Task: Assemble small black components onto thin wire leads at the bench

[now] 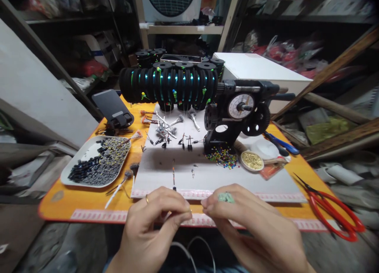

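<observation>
My left hand point(155, 227), with a gold ring on one finger, pinches thumb and forefinger together at the table's front edge; whatever sits between them is too small to name. Facing it across a narrow gap, my right hand point(254, 227) also has its fingertips pressed together, and their contents are hidden. A green patch point(225, 197) is on its forefinger. Just beyond the left fingers stands a small part with an orange and black stem point(174, 178). Tiny metal pieces point(193, 173) lie on the white board point(219, 182) beyond my hands.
A black winding machine with a dial point(241, 106) and a ribbed roller point(168, 83) stands behind. Colourful beads point(223, 157) and a dish of golden bits point(252, 161) lie right of centre. Red scissors point(334, 213) are far right; a white tray point(66, 178) of small parts is left.
</observation>
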Available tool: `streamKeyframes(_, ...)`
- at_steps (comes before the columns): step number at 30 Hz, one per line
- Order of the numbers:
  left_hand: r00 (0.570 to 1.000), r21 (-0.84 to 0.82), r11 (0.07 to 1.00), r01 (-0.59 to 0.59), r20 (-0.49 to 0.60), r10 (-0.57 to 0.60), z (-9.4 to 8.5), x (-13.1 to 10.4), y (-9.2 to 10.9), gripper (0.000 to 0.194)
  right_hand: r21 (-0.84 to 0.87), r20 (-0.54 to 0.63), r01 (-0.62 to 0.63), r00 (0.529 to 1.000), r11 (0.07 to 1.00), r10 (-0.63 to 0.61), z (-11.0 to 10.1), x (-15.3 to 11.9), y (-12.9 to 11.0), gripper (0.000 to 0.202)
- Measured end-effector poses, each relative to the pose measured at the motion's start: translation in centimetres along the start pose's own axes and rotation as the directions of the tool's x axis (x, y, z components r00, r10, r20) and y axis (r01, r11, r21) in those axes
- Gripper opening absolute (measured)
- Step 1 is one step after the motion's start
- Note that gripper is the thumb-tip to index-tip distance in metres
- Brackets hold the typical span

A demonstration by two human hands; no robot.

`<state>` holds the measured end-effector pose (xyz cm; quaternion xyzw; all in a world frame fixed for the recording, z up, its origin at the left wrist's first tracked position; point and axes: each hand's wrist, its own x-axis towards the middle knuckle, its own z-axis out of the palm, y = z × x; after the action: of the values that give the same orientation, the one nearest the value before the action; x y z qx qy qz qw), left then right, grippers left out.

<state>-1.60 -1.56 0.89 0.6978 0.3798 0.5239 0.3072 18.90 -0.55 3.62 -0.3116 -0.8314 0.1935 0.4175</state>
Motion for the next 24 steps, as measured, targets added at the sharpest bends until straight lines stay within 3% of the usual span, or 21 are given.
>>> streamKeyframes(7, 1.000, 0.003, 1.000, 0.001, -0.009, -0.001, -0.1, 0.0, 0.1, 0.023, 0.030, -0.084, 0.020, 0.996, 0.999, -0.018, 0.0, -0.6, 0.1, 0.039)
streamKeyframes(10, 0.999, 0.011, 0.999, -0.032, 0.003, 0.032, -0.1, -0.1, 0.2, 0.023, 0.186, -0.102, -0.141, 0.982, 0.972, 0.162, 0.5, -0.7, 0.1, 0.033)
streamKeyframes(13, 0.997, 0.019, 0.997, -0.077, 0.020, 0.077, -0.1, -0.1, 0.4, 0.025, 0.327, -0.085, -0.320, 0.927, 0.889, 0.365, 0.7, -0.9, 0.1, 0.025)
streamKeyframes(16, 0.993, 0.012, 0.993, -0.115, 0.035, 0.115, -0.2, 0.0, 0.7, 0.029, 0.428, -0.040, -0.390, 0.893, 0.815, 0.448, 0.9, -1.0, 0.4, 0.022)
streamKeyframes(19, 0.990, 0.015, 0.991, -0.130, 0.057, 0.129, -0.3, 0.1, 0.9, 0.031, 0.442, -0.013, -0.403, 0.890, 0.802, 0.455, 0.8, -1.0, 0.5, 0.023)
streamKeyframes(21, 0.989, 0.030, 0.990, -0.135, 0.068, 0.133, -0.4, 0.1, 1.0, 0.030, 0.365, -0.020, -0.381, 0.909, 0.850, 0.416, 0.7, -0.8, 0.5, 0.026)
streamKeyframes(24, 0.989, 0.057, 0.990, -0.130, 0.077, 0.125, -0.5, 0.1, 0.7, 0.029, 0.192, -0.076, -0.215, 0.969, 0.957, 0.233, 0.4, -0.6, 0.2, 0.029)
